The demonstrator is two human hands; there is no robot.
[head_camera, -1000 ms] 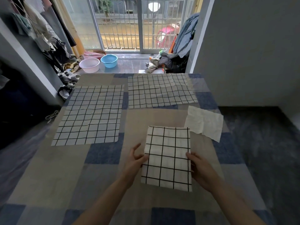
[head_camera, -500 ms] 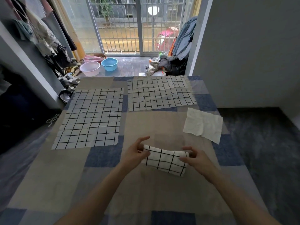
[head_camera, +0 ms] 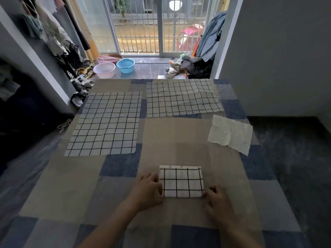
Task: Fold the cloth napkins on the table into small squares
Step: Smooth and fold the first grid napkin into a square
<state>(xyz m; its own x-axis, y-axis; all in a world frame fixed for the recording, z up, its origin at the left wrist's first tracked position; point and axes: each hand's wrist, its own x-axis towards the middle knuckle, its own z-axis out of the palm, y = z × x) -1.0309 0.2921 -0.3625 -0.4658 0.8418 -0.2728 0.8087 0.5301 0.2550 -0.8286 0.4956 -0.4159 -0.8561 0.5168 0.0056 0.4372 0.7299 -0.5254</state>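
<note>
grip, left: left hand (head_camera: 149,191) is resting knuckles-up at the left edge of the folded napkin (head_camera: 181,181), fingers curled, tips touching the cloth edge. Cannot tell if it is pinching or only pressing.
grip, right: right hand (head_camera: 217,201) is sitting at the napkin's near right corner, fingers curled down onto the corner. Pinch or press, cannot tell.
head view, folded napkin: lying flat on the table (head_camera: 71,185), near edge, roughly centre. White with black grid, folded into a small near-square, edges roughly lined up.
head view, left napkin: grid napkin (head_camera: 105,124) lying fully spread on the left half of the table, well apart from both hands.
head view, far napkin: second grid napkin (head_camera: 182,99) lying spread at the far right of the table, wrinkled, just beside the left one with a narrow gap between.
head view, white cloth: plain white cloth (head_camera: 231,134) lying creased near the right edge, between the far napkin and the folded one, touching neither.
head view, table: covered in a beige and blue patchwork cloth.
head view, floor beyond: pink basin (head_camera: 104,70) and blue basin (head_camera: 125,65) sitting side by side past the far edge, in front of a barred window (head_camera: 157,25).
</note>
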